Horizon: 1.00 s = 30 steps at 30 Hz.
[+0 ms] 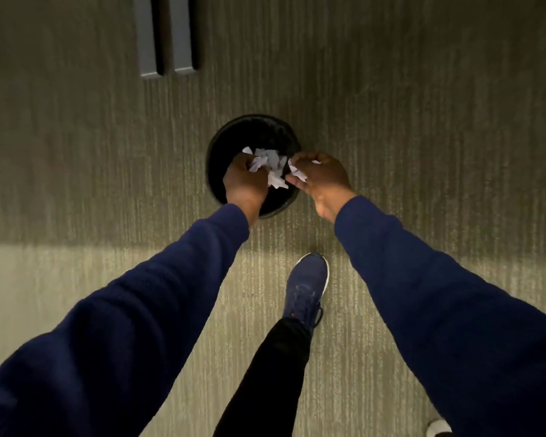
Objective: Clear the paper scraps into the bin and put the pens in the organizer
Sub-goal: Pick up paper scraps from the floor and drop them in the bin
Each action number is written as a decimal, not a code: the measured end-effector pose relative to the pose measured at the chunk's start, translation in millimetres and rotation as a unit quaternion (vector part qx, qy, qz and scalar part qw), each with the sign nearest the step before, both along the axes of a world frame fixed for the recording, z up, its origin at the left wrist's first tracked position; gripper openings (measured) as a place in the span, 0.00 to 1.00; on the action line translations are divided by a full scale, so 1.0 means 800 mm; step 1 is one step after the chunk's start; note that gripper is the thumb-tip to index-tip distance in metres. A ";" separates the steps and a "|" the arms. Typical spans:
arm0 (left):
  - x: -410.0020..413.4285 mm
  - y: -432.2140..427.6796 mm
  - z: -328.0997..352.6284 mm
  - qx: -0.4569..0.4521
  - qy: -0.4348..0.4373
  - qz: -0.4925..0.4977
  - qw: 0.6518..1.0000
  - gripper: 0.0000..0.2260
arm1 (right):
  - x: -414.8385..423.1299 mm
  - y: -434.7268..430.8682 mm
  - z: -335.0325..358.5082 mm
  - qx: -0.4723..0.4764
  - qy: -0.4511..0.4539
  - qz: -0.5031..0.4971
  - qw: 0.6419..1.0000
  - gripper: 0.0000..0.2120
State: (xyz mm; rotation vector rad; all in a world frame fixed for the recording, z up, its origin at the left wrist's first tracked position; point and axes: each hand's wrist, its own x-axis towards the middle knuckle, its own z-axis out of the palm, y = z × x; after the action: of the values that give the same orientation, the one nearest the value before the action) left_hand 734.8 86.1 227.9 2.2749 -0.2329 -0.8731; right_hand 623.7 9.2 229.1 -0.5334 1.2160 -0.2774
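Carpet (pixel 423 121), ribbed and grey-green, fills the view. Two grey bars (pixel 166 36), apparently furniture legs, stand at 11 o'clock. A blue shoe (pixel 308 285) is planted at 6 o'clock from the bin (pixel 216 143), and a white object (pixel 438 428) of unclear kind sits at the lower right edge.

Findings:
- Bin: black, round, upright on the floor, mouth open, interior dark. Contents cannot be told.
- Left hand (pixel 245 181): fingers curled round a wad of white scraps (pixel 270 164), seen within the rim outline at the bin's 7 o'clock.
- Right hand (pixel 322 176): thumb and fingers pinch further scraps. It is seen across the rim at the bin's 4 o'clock, with the palm outside the outline.
- The two hands sit close together, the paper bridging the gap between them.
- Pens and organizer: not in view.

Assessment: the step in hand is the drop into the bin. It turns on one relation: the paper must lie straight above the mouth. The left hand's load appears to do so. The right hand's load sits at the rim line, so loose pieces may land on the carpet at 4 o'clock. A shift of the right hand toward 9 o'clock before the fingers spread would reduce that risk. The pen half of the task cannot be assessed from this view.
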 end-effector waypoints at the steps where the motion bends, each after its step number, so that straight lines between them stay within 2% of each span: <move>1: 0.012 0.006 -0.003 0.006 -0.005 0.005 1.000 0.05 | 0.016 0.004 -0.001 0.008 0.001 0.019 1.000 0.06; 4: 0.035 0.018 -0.011 0.008 0.000 0.005 1.000 0.07 | 0.046 0.016 -0.002 0.028 -0.009 0.071 0.997 0.05; 6: 0.041 0.023 -0.014 -0.004 0.007 -0.008 1.000 0.11 | 0.052 0.022 0.001 0.039 -0.018 0.088 0.995 0.05; 10: 0.038 0.031 -0.019 -0.009 0.027 -0.011 1.000 0.17 | 0.036 0.030 0.007 0.061 -0.023 0.082 0.994 0.06; 13: 0.030 0.032 -0.015 0.023 -0.021 0.006 0.999 0.12 | 0.010 0.036 0.011 0.074 -0.037 0.059 0.995 0.07; 15: 0.028 0.028 -0.012 0.042 -0.044 0.001 0.998 0.07 | -0.011 0.037 0.016 0.073 -0.042 0.045 0.995 0.12; 17: 0.029 0.021 -0.008 0.059 -0.025 -0.014 0.998 0.11 | -0.035 0.036 0.021 0.073 -0.044 0.029 0.996 0.14; 21: 0.031 0.007 -0.001 0.111 -0.013 -0.030 0.993 0.16 | -0.085 0.033 0.027 0.066 -0.052 -0.001 0.996 0.06; 24: 0.017 -0.002 0.006 0.140 -0.038 -0.054 0.988 0.18 | -0.125 0.031 0.032 0.056 -0.056 -0.013 0.997 0.07; 30: -0.080 -0.026 0.029 0.151 -0.093 -0.182 0.967 0.09 | -0.214 0.036 0.044 0.052 -0.055 -0.047 0.996 0.03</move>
State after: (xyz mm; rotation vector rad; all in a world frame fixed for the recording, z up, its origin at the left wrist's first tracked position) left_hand 671.0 65.6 251.0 2.6518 -0.6600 -0.9262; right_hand 452.3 37.9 264.1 -0.3662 1.1442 -0.3167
